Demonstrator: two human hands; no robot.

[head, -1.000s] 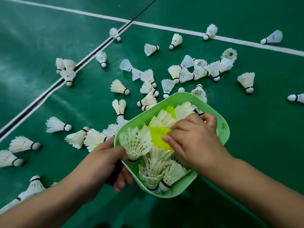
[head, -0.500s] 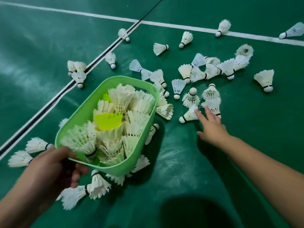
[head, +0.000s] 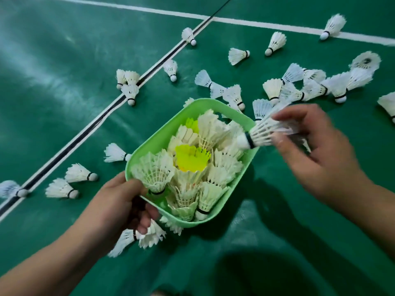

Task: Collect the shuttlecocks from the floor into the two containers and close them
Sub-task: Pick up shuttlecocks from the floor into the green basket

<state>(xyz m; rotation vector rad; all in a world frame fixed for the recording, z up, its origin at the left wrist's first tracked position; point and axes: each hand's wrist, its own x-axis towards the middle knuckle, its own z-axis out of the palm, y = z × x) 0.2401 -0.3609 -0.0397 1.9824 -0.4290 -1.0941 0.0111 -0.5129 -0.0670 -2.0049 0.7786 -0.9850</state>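
Right hand (head: 316,154) pinches a white feathered shuttlecock with a black band above its cork (head: 264,133) by the skirt, fingers curled round the feathers; some motion blur there, so exact finger placement is unclear. Left hand (head: 119,201) grips the near-left corner of the pale green rectangular plastic container (head: 245,169), thumb on the rim, fingers curled under, holding it above the dark green court floor (head: 64,82). Only the head view is available. Held shuttlecock sits right at the container's far-right rim, cork just over the edge, skirt trailing outside toward the right hand. Its long axis runs roughly left-right in the frame, slightly tilted, cork pointing left and a bit toward the camera, into the container. Container is already heaped with white shuttlecocks plus two neon yellow plastic shuttlecocks (head: 191,159), most lying with corks down or toward the near end. Step in hand, by my reading: dropping one more shuttle into the first container. Next move probably calls for letting go with the cork well inside the rim, since the pile is high and it could roll off. Many white shuttlecocks scattered on the floor (head: 275,42) remain, a cluster at far right, others along the white court line with dark stripe (head: 102,118), some under the container. No lid and no second container visible, so closing looks far off.
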